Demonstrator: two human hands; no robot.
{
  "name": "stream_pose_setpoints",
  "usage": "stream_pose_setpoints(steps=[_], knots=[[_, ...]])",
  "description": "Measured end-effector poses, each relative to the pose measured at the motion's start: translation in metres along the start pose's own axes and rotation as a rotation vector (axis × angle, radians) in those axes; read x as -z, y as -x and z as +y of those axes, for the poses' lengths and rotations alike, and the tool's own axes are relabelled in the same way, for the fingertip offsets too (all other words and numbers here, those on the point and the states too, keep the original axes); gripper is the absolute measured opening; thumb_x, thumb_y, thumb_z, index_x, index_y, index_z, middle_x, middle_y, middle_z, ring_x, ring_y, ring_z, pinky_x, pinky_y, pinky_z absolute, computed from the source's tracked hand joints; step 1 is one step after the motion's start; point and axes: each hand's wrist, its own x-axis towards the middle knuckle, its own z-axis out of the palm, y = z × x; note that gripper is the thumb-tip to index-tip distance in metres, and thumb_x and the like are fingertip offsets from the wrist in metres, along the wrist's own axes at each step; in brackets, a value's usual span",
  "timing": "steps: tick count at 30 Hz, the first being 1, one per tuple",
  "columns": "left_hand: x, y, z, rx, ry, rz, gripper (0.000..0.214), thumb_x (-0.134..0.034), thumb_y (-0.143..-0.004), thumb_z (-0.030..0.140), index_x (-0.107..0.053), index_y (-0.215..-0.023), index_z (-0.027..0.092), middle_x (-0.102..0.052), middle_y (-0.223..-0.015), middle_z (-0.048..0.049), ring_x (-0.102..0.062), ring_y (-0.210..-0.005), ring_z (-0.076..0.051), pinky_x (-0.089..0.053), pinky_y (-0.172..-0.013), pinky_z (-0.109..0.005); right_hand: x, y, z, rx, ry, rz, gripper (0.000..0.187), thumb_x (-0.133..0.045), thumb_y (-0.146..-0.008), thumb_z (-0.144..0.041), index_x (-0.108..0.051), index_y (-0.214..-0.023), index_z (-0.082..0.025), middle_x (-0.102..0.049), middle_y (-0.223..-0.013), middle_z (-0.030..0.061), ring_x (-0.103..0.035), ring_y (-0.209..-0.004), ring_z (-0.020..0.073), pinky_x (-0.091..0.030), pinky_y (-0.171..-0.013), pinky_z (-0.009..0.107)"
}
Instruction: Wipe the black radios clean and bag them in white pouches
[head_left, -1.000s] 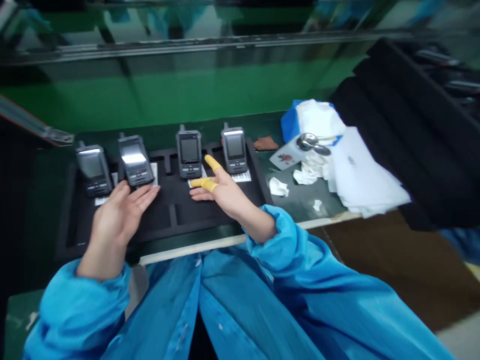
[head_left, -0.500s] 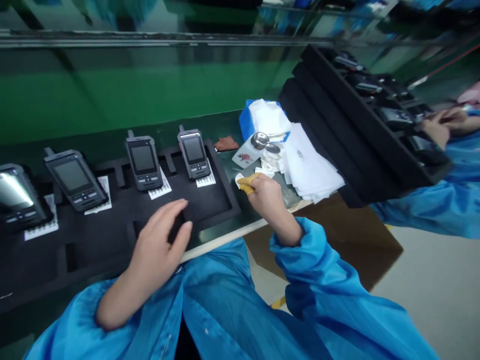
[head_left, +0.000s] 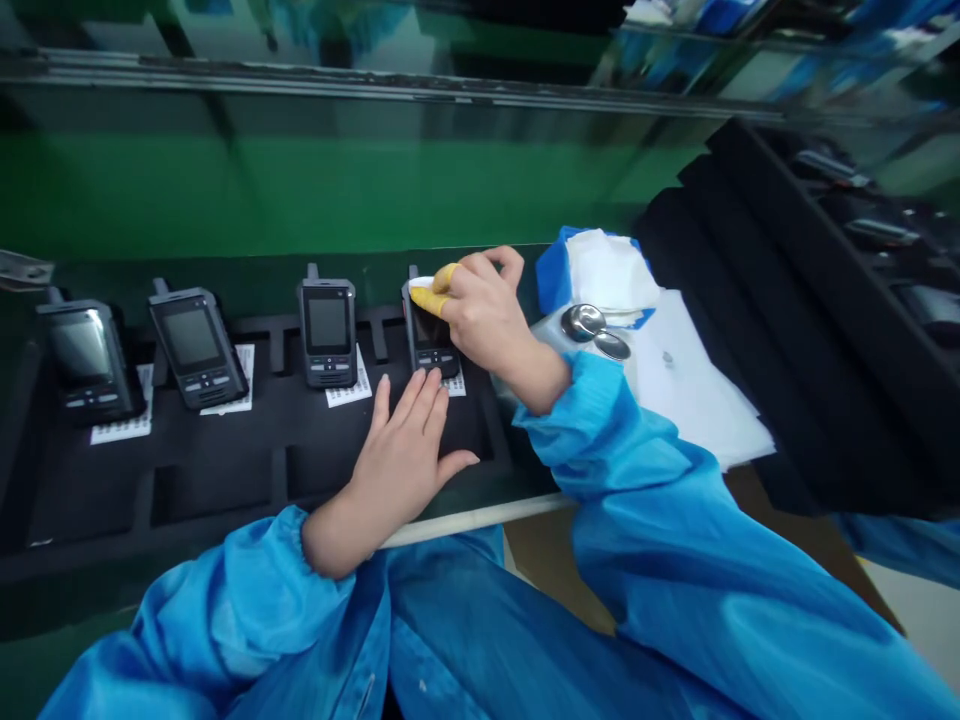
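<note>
My right hand, with yellow finger cots on two fingers, pinches a small white wipe. It presses the wipe to the top of the rightmost handheld radio, partly hiding the screen. My left hand lies flat with fingers spread, its fingertips at the lower end of that same radio. Three more radios, a near one, another and a far left one, lie face up in the black foam tray. White barcode labels stick out from under them.
Right of the tray stand a blue box of white wipes, a dispenser bottle with an open metal lid and a stack of white sheets. Stacked black foam trays holding more devices rise at the far right.
My right hand has carried the wipe from beside the dispenser bottle left onto the rightmost radio. My left hand has moved to that radio's lower end. The camera view has shifted left.
</note>
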Motion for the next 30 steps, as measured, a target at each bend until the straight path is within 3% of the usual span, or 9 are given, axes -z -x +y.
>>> stream_pose_setpoints(steps=[5,7,11,15,20,25,27,30], knots=[[-0.001,0.001,0.001,-0.001,-0.044,0.013,0.067,-0.038,-0.093,0.054,-0.048,-0.134,0.002,-0.048,-0.141,-0.0220,-0.040,-0.136,-0.034,-0.018,-0.116,-0.057,-0.006,0.043,0.001,0.249,0.054,-0.058,0.038,-0.031,-0.099,-0.029,-0.070,-0.098,-0.033,-0.064,-0.092,-0.0008,-0.047,-0.098,0.0175,-0.021,-0.099,0.047],[0.000,0.000,0.002,-0.004,-0.069,0.000,0.066,-0.037,-0.094,0.054,-0.048,-0.134,0.003,-0.050,-0.140,-0.0208,-0.041,-0.135,-0.032,-0.020,-0.116,-0.055,-0.011,0.047,0.003,0.290,0.084,-0.014,0.035,-0.034,-0.099,-0.029,-0.069,-0.102,-0.034,-0.064,-0.091,-0.0022,-0.047,-0.097,0.0162,-0.020,-0.099,0.045],[0.003,-0.001,0.002,-0.019,-0.125,-0.016,0.063,-0.035,-0.095,0.051,-0.048,-0.135,0.003,-0.045,-0.144,-0.0185,-0.040,-0.136,-0.032,-0.027,-0.114,-0.054,-0.022,0.019,0.010,0.136,0.105,0.141,0.039,-0.031,-0.099,-0.026,-0.068,-0.103,-0.036,-0.059,-0.091,-0.0023,-0.046,-0.100,0.0167,-0.019,-0.101,0.048],[0.006,-0.001,0.002,-0.028,-0.134,-0.021,0.063,-0.034,-0.096,0.051,-0.048,-0.134,0.002,-0.045,-0.145,-0.0180,-0.041,-0.135,-0.033,-0.030,-0.112,-0.055,-0.024,0.000,0.017,0.038,0.084,0.203,0.041,-0.028,-0.099,-0.025,-0.069,-0.100,-0.033,-0.057,-0.094,-0.0002,-0.045,-0.101,0.0187,-0.018,-0.099,0.051],[0.006,-0.001,0.003,-0.013,-0.088,-0.017,0.061,-0.038,-0.095,0.048,-0.048,-0.134,0.002,-0.044,-0.145,-0.0189,-0.041,-0.136,-0.032,-0.028,-0.113,-0.056,-0.023,0.038,0.018,0.012,0.102,0.171,0.035,-0.036,-0.095,-0.022,-0.070,-0.095,-0.030,-0.059,-0.094,0.0012,-0.045,-0.094,0.0182,-0.019,-0.094,0.047],[0.006,0.000,0.002,-0.042,-0.024,0.095,0.045,-0.044,-0.095,0.038,-0.057,-0.124,0.005,-0.058,-0.133,-0.0182,-0.050,-0.128,-0.033,-0.032,-0.111,-0.058,-0.017,0.087,0.010,0.176,0.125,0.120,0.033,-0.042,-0.088,-0.011,-0.069,-0.074,-0.023,-0.061,-0.085,0.0001,-0.045,-0.085,0.0145,-0.018,-0.090,0.041],[0.010,0.002,0.002,-0.071,0.009,0.182,0.036,-0.045,-0.095,0.031,-0.062,-0.115,0.008,-0.065,-0.123,-0.0161,-0.056,-0.121,-0.031,-0.033,-0.110,-0.058,-0.012,0.091,0.005,0.216,0.091,0.132,0.031,-0.044,-0.085,-0.008,-0.070,-0.078,-0.024,-0.062,-0.085,-0.0002,-0.046,-0.083,0.0138,-0.019,-0.089,0.041],[0.019,0.009,0.001,-0.086,0.040,0.265,0.027,-0.047,-0.094,0.025,-0.065,-0.106,0.009,-0.070,-0.114,-0.0142,-0.062,-0.113,-0.028,-0.034,-0.110,-0.058,-0.007,0.075,0.000,0.155,0.087,0.213,0.035,-0.043,-0.086,-0.008,-0.070,-0.092,-0.029,-0.062,-0.087,-0.0006,-0.048,-0.085,0.0147,-0.020,-0.089,0.041]])
